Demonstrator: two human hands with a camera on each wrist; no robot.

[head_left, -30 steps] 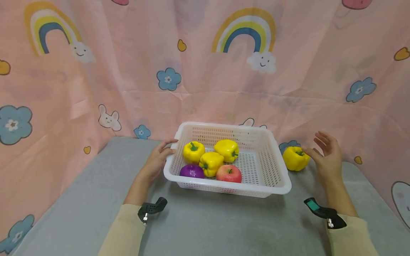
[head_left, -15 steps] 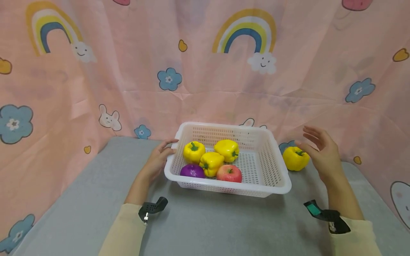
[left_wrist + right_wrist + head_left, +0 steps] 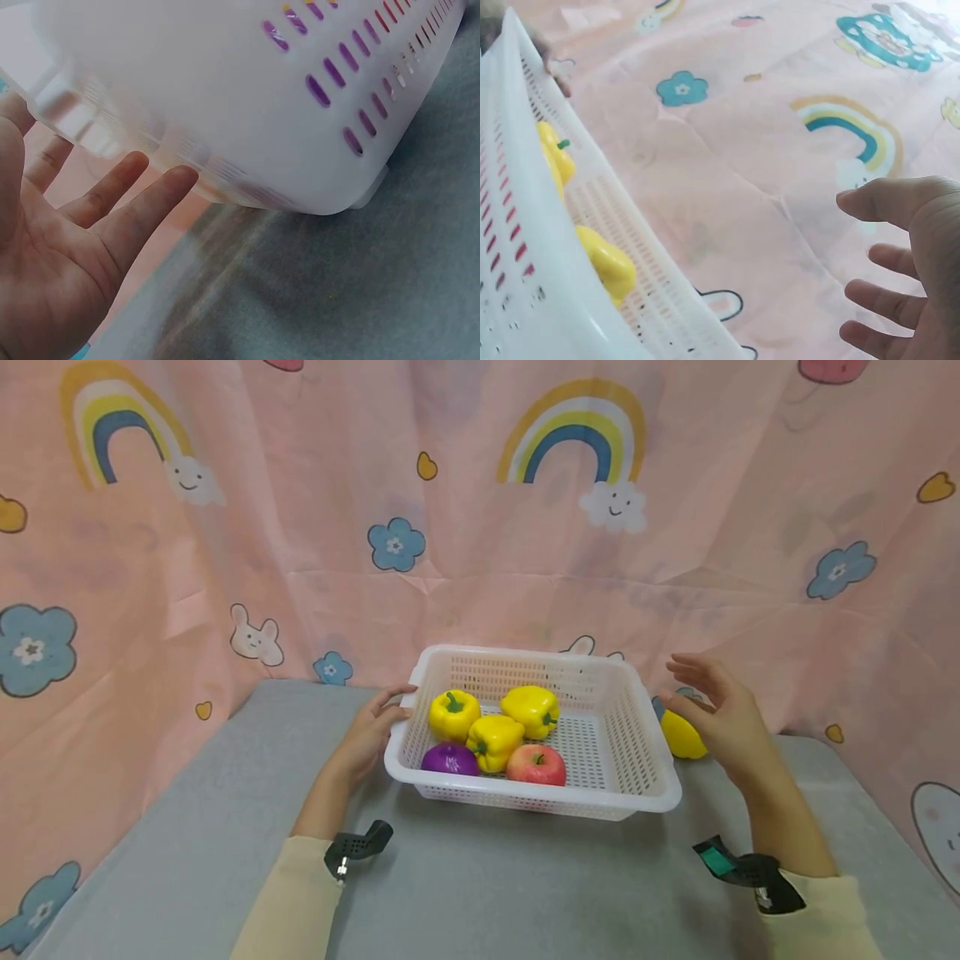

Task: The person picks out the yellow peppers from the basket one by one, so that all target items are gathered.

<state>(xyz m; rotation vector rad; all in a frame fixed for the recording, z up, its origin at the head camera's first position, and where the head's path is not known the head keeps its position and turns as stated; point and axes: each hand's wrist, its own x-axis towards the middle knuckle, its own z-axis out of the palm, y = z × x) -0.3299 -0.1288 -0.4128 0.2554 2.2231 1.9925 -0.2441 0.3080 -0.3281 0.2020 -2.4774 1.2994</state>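
A white plastic basket [image 3: 532,795] stands in the middle of the table. Inside it lie several yellow bell peppers [image 3: 531,710], a red apple [image 3: 537,765] and a shiny purple round item [image 3: 450,759]. My left hand [image 3: 362,739] touches the basket's left rim; in the left wrist view its fingers [image 3: 142,214] extend loosely below that rim. Right of the basket, another yellow bell pepper [image 3: 681,735] sits on the table, partly hidden behind my right hand [image 3: 723,718]. That hand is raised with relaxed fingers, holding nothing; the right wrist view shows its thumb [image 3: 877,202] and fingers spread apart.
A grey cloth covers the table [image 3: 525,885]. Close behind it hangs a pink curtain [image 3: 480,602] printed with rainbows, flowers and rabbits. Each wrist wears a black band [image 3: 750,870] over a pale sleeve [image 3: 817,914].
My right hand has moved left, first rising off the pepper's right side and now passing in front of it. The left hand, the basket and its contents have stayed put.
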